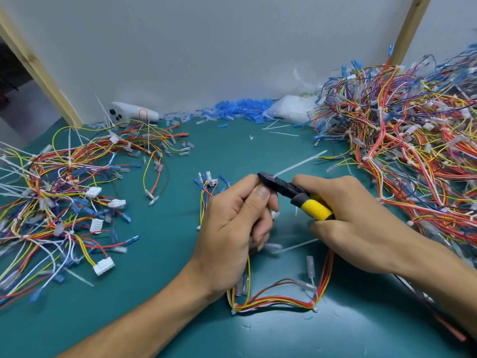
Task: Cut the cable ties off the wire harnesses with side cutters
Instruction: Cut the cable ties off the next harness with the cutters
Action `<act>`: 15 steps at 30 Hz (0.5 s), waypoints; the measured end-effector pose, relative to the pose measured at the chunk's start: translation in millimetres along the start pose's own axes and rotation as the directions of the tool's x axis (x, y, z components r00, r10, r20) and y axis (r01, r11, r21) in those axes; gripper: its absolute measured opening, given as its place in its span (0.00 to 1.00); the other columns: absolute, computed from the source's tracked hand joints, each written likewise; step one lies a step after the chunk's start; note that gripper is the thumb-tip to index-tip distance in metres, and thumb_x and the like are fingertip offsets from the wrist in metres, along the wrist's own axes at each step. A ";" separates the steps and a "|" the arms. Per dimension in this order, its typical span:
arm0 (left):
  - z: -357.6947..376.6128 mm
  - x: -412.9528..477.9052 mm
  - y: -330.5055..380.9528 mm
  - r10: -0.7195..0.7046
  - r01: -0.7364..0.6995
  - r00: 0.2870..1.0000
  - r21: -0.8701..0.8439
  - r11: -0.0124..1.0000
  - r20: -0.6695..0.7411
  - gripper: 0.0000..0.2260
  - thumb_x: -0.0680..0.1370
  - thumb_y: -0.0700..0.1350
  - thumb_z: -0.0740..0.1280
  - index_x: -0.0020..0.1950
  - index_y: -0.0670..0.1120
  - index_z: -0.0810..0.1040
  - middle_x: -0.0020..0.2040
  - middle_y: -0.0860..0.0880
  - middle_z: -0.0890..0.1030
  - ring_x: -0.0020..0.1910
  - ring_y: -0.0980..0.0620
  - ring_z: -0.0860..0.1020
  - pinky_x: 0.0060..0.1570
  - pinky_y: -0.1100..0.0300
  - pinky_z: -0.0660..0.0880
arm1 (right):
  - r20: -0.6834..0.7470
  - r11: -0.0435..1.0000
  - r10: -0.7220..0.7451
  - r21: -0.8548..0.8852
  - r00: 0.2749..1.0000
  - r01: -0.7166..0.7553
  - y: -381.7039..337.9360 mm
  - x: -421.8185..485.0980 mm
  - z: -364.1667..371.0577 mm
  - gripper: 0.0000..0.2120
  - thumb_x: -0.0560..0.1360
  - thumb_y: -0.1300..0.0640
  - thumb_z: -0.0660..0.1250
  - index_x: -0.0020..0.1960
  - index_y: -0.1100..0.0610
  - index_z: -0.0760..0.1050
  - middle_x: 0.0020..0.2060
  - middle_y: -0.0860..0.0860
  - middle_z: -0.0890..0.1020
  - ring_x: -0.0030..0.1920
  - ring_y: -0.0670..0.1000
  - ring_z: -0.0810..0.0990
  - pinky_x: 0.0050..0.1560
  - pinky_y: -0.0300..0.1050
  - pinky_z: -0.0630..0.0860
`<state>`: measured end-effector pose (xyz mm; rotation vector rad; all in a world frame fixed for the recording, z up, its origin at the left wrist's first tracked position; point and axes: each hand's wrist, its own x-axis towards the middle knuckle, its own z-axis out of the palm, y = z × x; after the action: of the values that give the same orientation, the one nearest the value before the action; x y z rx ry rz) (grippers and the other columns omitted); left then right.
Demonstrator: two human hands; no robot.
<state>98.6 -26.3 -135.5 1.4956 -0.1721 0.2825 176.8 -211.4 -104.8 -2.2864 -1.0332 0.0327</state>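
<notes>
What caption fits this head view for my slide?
Right hand holds side cutters at a white cable tie while the left hand grips the wire harness above a green mat.

The left forearm (134, 316) reaches in from the near left. The left hand (232, 223) sits mid-scene with its back turned up, its fingers curled under and its thumb pressed along the index finger, pinching the wire harness (271, 302). The right forearm (436, 264) comes in from the near right, and the right hand (358, 218), just right of the left hand, wraps its fingers round the handles of the side cutters (307, 204).
</notes>
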 end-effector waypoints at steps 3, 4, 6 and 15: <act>-0.2 0.8 0.1 0.001 -0.001 1.000 0.004 1.000 -0.007 0.13 0.86 0.47 0.59 0.44 0.45 0.76 0.25 0.49 0.66 0.24 0.47 0.61 0.26 0.48 0.60 | -0.024 1.000 -0.001 -0.031 1.000 0.000 0.4 0.9 0.4 0.12 0.62 0.59 0.64 0.41 0.49 0.64 0.29 0.54 0.67 0.33 0.58 0.66 0.32 0.62 0.67; -0.1 1.0 -0.1 0.005 -0.005 1.000 0.011 1.000 -0.009 0.13 0.86 0.47 0.59 0.44 0.45 0.76 0.25 0.49 0.66 0.24 0.47 0.61 0.26 0.47 0.60 | -0.026 1.000 -0.002 -0.023 1.000 0.002 0.0 1.0 0.3 0.12 0.62 0.59 0.64 0.41 0.50 0.64 0.30 0.54 0.67 0.33 0.58 0.65 0.32 0.61 0.66; -0.2 1.0 -0.6 0.019 -0.019 1.000 0.038 0.999 -0.018 0.14 0.86 0.47 0.59 0.45 0.45 0.77 0.26 0.48 0.67 0.24 0.45 0.62 0.26 0.44 0.61 | -0.028 1.000 -0.006 0.026 1.000 0.006 -1.7 0.2 0.7 0.12 0.61 0.60 0.64 0.40 0.52 0.64 0.30 0.55 0.65 0.32 0.55 0.62 0.31 0.59 0.63; -1.1 -0.3 -0.2 0.021 -0.020 0.999 0.047 0.999 -0.034 0.15 0.86 0.50 0.59 0.40 0.49 0.73 0.28 0.49 0.65 0.26 0.45 0.60 0.28 0.47 0.59 | -0.049 0.993 0.001 0.120 0.999 0.005 -8.1 -1.1 -2.7 0.11 0.62 0.61 0.64 0.40 0.51 0.65 0.32 0.56 0.66 0.33 0.56 0.63 0.33 0.54 0.61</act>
<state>98.3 -25.2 -135.9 1.5353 -0.1540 0.3310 171.3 -209.5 -98.5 -2.1669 -0.9811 0.0368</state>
